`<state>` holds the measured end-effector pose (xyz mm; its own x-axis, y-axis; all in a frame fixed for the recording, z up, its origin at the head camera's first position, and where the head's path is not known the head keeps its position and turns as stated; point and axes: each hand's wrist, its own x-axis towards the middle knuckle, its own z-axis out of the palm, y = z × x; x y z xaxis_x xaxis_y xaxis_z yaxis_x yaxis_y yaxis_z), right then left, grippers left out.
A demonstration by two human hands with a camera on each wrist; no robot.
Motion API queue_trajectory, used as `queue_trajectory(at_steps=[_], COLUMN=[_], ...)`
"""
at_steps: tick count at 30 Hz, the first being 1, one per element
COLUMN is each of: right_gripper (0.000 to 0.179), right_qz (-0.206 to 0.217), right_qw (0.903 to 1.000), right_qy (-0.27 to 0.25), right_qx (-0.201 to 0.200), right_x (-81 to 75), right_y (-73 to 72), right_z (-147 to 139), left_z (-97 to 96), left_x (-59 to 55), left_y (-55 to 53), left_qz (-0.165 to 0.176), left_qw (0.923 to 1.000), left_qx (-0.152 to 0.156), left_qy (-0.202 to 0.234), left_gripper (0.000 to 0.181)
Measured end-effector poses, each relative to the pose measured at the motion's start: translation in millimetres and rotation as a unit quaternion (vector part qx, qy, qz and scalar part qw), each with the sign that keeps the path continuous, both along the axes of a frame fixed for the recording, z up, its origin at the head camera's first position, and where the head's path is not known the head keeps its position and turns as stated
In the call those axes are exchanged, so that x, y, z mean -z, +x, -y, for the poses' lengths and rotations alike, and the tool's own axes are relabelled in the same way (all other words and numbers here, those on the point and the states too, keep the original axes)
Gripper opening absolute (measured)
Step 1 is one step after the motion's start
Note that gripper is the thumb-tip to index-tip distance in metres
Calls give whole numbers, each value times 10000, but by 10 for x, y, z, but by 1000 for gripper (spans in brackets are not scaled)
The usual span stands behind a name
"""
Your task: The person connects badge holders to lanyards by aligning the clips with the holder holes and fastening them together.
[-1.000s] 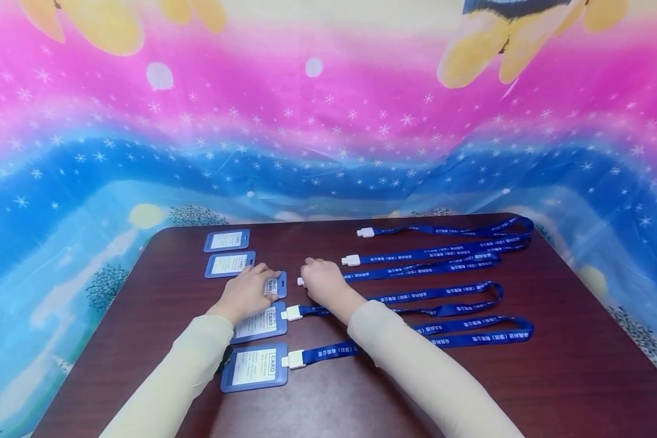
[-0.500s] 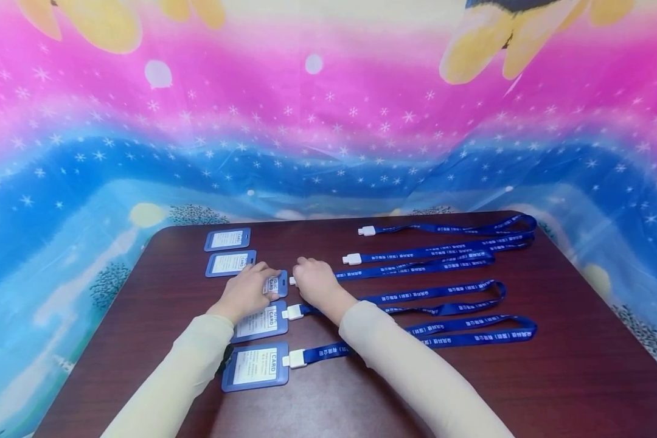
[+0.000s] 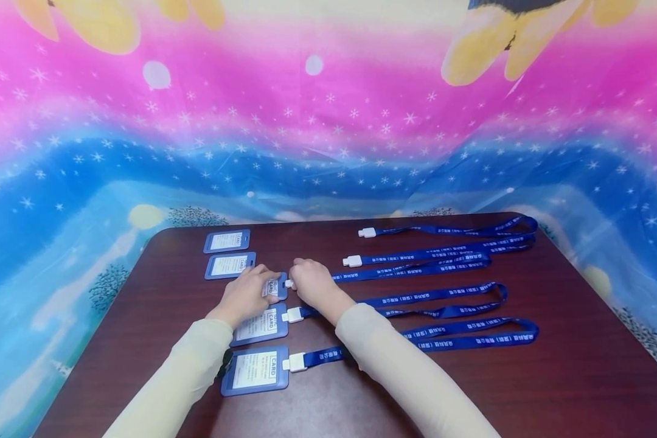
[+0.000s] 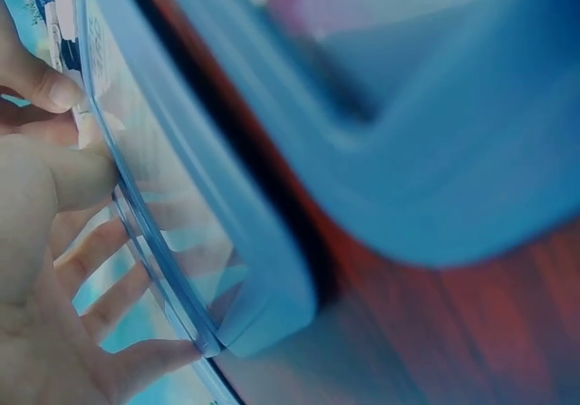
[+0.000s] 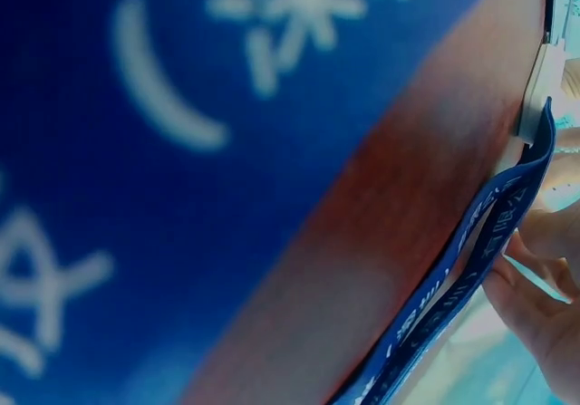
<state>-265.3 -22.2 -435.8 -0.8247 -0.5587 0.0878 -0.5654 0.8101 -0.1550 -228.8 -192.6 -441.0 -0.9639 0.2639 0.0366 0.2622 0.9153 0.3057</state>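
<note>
My left hand (image 3: 245,295) holds a blue badge holder (image 3: 276,287) by its edges, thumb on the near side and fingers on the far side. In the left wrist view, fingers (image 4: 149,360) touch a clear-windowed holder's rim. My right hand (image 3: 317,283) pinches the clip end of a blue lanyard (image 3: 350,277). Its white clip (image 3: 289,283) shows just left of the knuckles, right at the holder's slotted end. The fingers hide most of the clip. In the right wrist view, the white clip (image 5: 541,88) and folded strap (image 5: 471,251) lie beside the fingers.
Closer to me, two badge holders (image 3: 257,371) have lanyard clips (image 3: 295,362) at their slots. Two more holders (image 3: 227,241) lie at the far left, across from two separate lanyards (image 3: 443,230). All rest on a dark red-brown table (image 3: 159,292) before a patterned cloth (image 3: 328,152).
My right hand has slid left, drawing the lanyard along until its white clip came up to the badge holder's end. My left hand has stayed in place on the holder.
</note>
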Motion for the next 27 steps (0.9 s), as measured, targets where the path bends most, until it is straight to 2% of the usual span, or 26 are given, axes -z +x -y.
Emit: queue_trajectory(at_steps=[8, 19, 27], right_gripper=[7, 11, 11], right_qz=[47, -196, -227], right_qw=[9999, 9996, 9995], right_qy=[108, 181, 203], right_qx=[-18, -1, -54], right_x=[-20, 1, -3], right_y=[-1, 45, 50], right_z=[23, 67, 58], left_z=[-19, -7, -21], left_x=[27, 40, 36], left_y=[3, 19, 16], left_qz=[-85, -117, -195], left_qw=[9999, 9999, 9998], left_qx=[14, -28, -30], left_qy=[65, 10, -34], left_gripper=[53, 53, 52])
